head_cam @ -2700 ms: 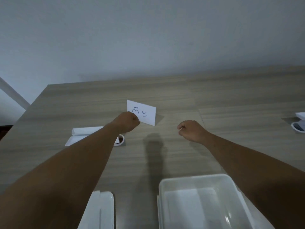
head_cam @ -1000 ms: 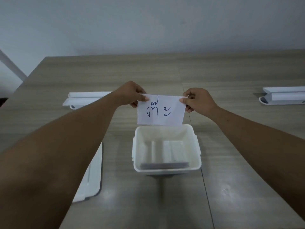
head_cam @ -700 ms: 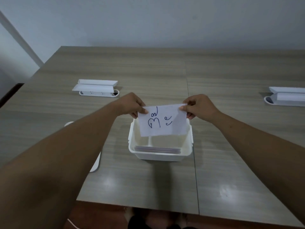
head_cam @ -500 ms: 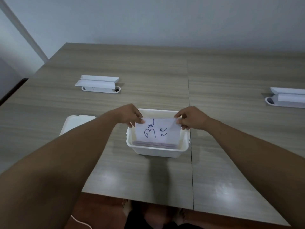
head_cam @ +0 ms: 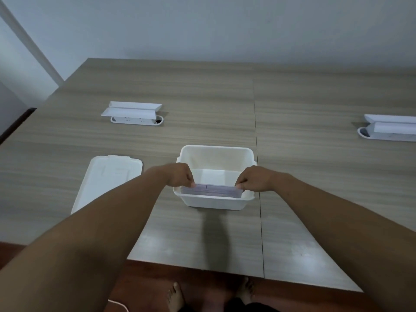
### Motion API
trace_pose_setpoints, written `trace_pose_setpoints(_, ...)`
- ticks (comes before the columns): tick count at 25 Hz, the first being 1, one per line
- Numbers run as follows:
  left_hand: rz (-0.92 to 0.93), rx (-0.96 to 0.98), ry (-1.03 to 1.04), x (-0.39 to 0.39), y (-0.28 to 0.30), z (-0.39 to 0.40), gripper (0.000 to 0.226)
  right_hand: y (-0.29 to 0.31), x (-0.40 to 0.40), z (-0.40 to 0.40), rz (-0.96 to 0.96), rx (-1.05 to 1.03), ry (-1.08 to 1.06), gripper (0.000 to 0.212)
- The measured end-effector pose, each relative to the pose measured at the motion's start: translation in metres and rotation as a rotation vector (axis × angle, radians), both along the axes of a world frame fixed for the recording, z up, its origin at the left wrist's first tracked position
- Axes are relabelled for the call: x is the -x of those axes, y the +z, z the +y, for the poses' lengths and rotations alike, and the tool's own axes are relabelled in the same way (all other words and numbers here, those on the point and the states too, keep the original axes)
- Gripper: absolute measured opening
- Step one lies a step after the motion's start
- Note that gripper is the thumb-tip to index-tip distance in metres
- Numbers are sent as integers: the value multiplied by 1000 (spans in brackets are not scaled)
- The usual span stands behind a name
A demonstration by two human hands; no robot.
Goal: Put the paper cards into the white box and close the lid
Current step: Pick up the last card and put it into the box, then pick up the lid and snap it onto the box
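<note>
The white box (head_cam: 227, 152) stands open on the wooden table, near its front edge. A stack of paper cards (head_cam: 212, 190) stands upright against the box's near wall, only their top edges showing. My left hand (head_cam: 180, 175) pinches the top left corner of the cards, and my right hand (head_cam: 256, 179) pinches the top right corner. Both hands rest over the box's near rim. The white lid (head_cam: 108, 179) lies flat on the table to the left of the box, partly hidden by my left forearm.
Two white socket units with raised flaps sit in the table, one at the back left (head_cam: 132, 113) and one at the far right (head_cam: 389, 128). A seam runs down the table just right of the box. My bare feet show below the table edge.
The card with handwriting has gone down from above the box into it, and its writing no longer shows. Both hands dropped to the box's near rim. The view has tilted further down.
</note>
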State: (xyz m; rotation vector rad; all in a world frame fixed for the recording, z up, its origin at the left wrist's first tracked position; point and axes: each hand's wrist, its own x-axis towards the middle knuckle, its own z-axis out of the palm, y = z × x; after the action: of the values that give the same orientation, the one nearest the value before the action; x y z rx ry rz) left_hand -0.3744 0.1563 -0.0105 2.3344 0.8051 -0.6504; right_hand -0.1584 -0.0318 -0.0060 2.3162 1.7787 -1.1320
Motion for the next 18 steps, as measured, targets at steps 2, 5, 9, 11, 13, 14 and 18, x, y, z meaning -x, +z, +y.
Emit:
trace_pose_setpoints(2,-101,-20,53,9,-3,1,26,-6,3,-5,44,-169,-146,25)
trace_pose_setpoints(5,-405,-136,281,24,-4,2,34,-15,-1,-15,-2,-548,-578,28)
trace_pose_setpoints(9,-397,-70,493,32,-13,3,46,-20,6,-30,173,-259,-920,39)
trace_pose_setpoints(11,-389,106,644,30,-19,5,45,-19,20,-30,391,-132,-1028,40)
trace_pose_setpoints(13,-396,117,690,25,-22,10,43,-23,24,-26,409,-155,-1087,42)
trace_pose_setpoints(14,-405,108,693,22,-22,12,42,-24,24,-23,392,-174,-1102,42)
trace_pose_setpoints(18,-397,120,687,8,-21,19,41,-22,17,-18,376,-188,-1114,45)
